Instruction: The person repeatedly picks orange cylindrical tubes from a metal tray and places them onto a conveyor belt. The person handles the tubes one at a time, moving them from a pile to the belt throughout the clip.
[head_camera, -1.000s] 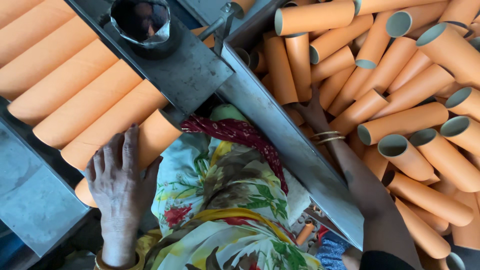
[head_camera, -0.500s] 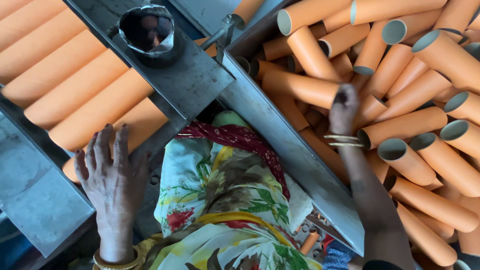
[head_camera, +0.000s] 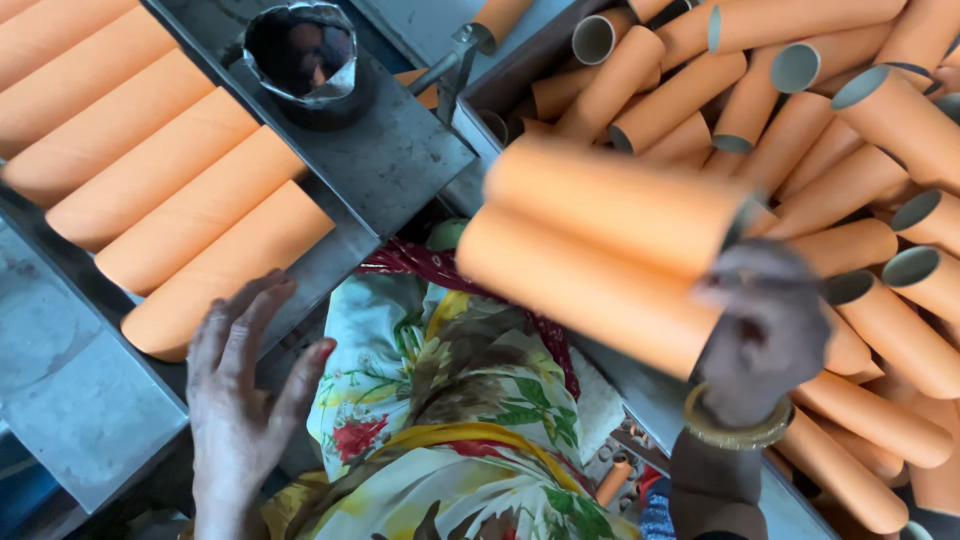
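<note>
- Two orange cardboard tubes (head_camera: 610, 250) sit gripped in the right hand (head_camera: 765, 335), lifted above the heap of loose tubes (head_camera: 880, 200) in the bin at right; motion blur softens them.
- Their long axes run side by side, pointing left and slightly up from the hand, toward the grey metal machine plate (head_camera: 385, 155).
- Left hand (head_camera: 245, 390) holds nothing, fingers spread and flat by the near end of the row of tubes (head_camera: 170, 190) on the left tray.
- Right hand is clearly nearer the held pair.
</note>
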